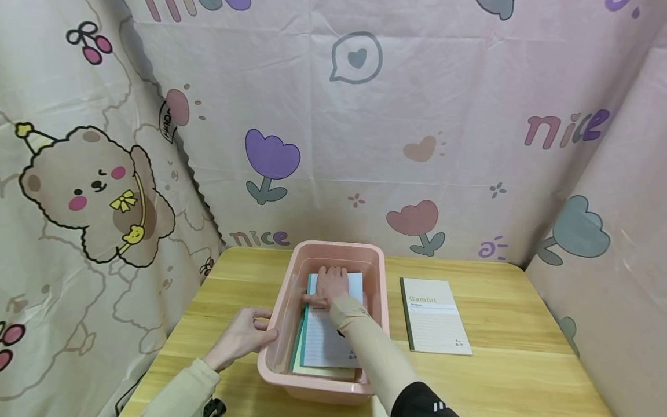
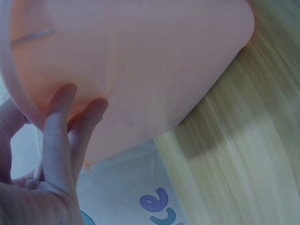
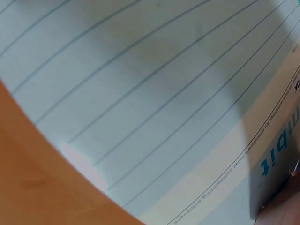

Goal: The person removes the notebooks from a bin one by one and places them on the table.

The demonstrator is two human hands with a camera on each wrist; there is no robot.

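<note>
A pink plastic bin (image 1: 381,272) stands on the table with a small stack of notebooks inside. My left hand (image 1: 242,335) pinches its left rim, thumb at the rim and fingers (image 2: 58,131) against the outer wall (image 2: 159,61) in the left wrist view. Inside the bin my right hand (image 1: 333,285) rests on the upper part of a light-blue lined notebook (image 1: 324,344), its fingers extended toward the far end. Beneath that notebook a pale green one (image 1: 320,372) sticks out at the left and near edges. The right wrist view shows the lined cover (image 3: 154,89) close up.
A white notebook (image 1: 435,321) marked "Gambit", with a dark spine, lies on the wooden table (image 1: 505,324) to the right of the bin. Printed cloth (image 1: 344,145) hangs behind the table and along both sides.
</note>
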